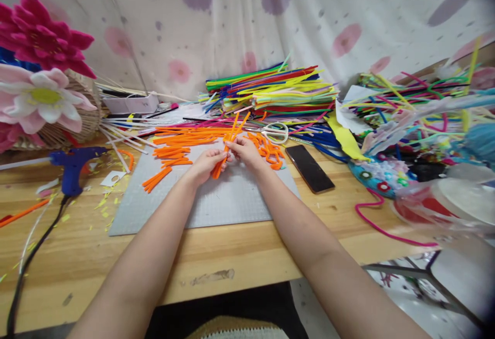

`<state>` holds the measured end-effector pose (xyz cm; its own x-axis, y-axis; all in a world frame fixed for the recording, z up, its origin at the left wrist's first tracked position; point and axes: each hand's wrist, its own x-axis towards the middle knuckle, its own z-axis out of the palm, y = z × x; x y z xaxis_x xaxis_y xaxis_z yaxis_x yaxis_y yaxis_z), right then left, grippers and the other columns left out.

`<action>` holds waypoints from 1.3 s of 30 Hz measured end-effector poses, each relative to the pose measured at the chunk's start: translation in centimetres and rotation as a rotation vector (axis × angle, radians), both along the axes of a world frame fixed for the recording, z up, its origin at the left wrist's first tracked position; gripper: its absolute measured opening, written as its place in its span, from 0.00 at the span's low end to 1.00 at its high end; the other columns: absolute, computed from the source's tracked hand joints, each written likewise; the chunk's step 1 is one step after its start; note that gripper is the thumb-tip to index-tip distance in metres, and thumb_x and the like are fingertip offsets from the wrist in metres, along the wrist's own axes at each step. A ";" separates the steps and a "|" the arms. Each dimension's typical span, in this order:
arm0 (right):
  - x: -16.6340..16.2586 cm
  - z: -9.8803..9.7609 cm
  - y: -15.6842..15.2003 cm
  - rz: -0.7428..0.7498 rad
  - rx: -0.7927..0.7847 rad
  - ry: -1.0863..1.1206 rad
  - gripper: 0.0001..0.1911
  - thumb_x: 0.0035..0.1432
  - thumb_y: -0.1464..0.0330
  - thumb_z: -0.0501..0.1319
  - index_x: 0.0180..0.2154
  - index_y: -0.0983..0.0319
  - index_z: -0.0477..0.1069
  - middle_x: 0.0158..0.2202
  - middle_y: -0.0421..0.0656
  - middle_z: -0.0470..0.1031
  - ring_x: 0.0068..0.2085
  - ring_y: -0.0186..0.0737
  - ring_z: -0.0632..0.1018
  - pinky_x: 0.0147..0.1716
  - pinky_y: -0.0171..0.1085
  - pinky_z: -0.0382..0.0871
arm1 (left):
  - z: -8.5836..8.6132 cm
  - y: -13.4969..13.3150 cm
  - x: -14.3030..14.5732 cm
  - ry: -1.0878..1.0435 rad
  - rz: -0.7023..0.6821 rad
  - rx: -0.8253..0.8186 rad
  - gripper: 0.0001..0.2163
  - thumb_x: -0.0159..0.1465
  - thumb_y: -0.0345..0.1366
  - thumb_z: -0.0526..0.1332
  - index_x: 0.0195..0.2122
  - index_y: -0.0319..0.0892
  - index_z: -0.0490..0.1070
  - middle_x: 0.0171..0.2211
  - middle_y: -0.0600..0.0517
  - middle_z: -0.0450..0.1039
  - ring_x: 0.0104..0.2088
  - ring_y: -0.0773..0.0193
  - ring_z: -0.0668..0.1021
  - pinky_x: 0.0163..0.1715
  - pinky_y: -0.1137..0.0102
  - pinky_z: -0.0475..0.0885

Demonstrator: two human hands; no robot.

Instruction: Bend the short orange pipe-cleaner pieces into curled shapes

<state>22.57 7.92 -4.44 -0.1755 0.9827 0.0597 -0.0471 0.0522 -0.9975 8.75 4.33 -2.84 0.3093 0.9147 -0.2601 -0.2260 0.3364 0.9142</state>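
Both hands meet over the grey cutting mat [216,202] and grip a small bundle of orange pipe cleaners [231,133]. My left hand [207,164] is closed around the bundle's lower end. My right hand [245,151] pinches it higher up, where the stems fan out upward. Loose orange pipe cleaner pieces [174,149] lie scattered on the mat to the left, and curled orange bits [270,151] lie to the right.
White-handled scissors [275,132] and a black phone [309,168] lie right of the hands. A blue glue gun [73,166] with its cord sits left. Stacks of coloured pipe cleaners [270,91] fill the back. Pink fabric flowers [38,71] stand far left, craft clutter [417,138] right.
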 end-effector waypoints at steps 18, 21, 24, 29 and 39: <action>-0.8 1.0 -0.7 -0.003 -0.430 0.569 0.08 0.42 0.70 0.61 0.22 0.63 0.61 0.16 0.34 0.62 0.17 0.24 0.61 0.13 0.27 0.48 | 0.2 0.1 0.0 -0.357 -0.036 -0.184 0.06 0.59 0.26 0.54 0.30 0.33 0.69 0.22 0.53 0.65 0.15 0.80 0.62 0.12 0.84 0.56; -0.7 1.1 -0.7 0.010 -0.490 0.609 0.08 0.42 0.71 0.61 0.22 0.63 0.60 0.16 0.34 0.62 0.17 0.24 0.61 0.13 0.26 0.48 | 0.3 0.0 0.0 -0.349 -0.027 -0.174 0.03 0.58 0.27 0.57 0.29 0.33 0.69 0.20 0.54 0.63 0.15 0.81 0.60 0.12 0.85 0.55; -0.7 1.1 -0.7 0.011 -0.488 0.585 0.09 0.42 0.70 0.61 0.22 0.62 0.60 0.15 0.33 0.62 0.17 0.24 0.61 0.12 0.26 0.48 | 0.4 -0.1 0.0 -0.280 -0.029 -0.157 0.01 0.56 0.26 0.60 0.28 0.33 0.69 0.19 0.55 0.62 0.15 0.80 0.62 0.14 0.84 0.57; -1.1 0.9 -0.7 -0.050 -0.371 0.500 0.11 0.42 0.69 0.62 0.21 0.62 0.58 0.14 0.32 0.60 0.16 0.23 0.60 0.13 0.26 0.47 | 0.4 -0.3 -0.1 -0.151 -0.033 -0.119 0.02 0.53 0.26 0.62 0.28 0.34 0.69 0.18 0.55 0.64 0.16 0.76 0.67 0.15 0.81 0.62; -0.9 0.4 -0.5 -0.083 -0.203 0.385 0.12 0.39 0.68 0.62 0.18 0.63 0.58 0.13 0.32 0.58 0.16 0.22 0.56 0.14 0.27 0.44 | 0.5 -0.1 0.4 -0.163 -0.011 -0.113 0.05 0.59 0.31 0.57 0.28 0.34 0.66 0.19 0.57 0.62 0.11 0.82 0.58 0.08 0.85 0.48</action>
